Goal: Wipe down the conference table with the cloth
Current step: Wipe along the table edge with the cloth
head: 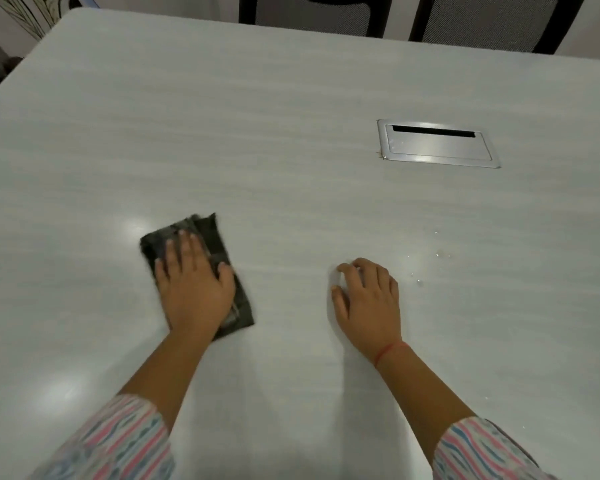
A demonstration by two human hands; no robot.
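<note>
Two striped sleeves (118, 441) frame the view. One left hand (194, 285) presses flat, fingers spread, on the single folded dark cloth (207, 230), which lies on the grey conference table (291, 116) left of centre. One right hand (368, 299) rests empty on the table, fingers loosely bent. Wiping looks under way. The next stroke should probably sweep right to the few water droplets (440, 252) near the one metal cable hatch (437, 145).
</note>
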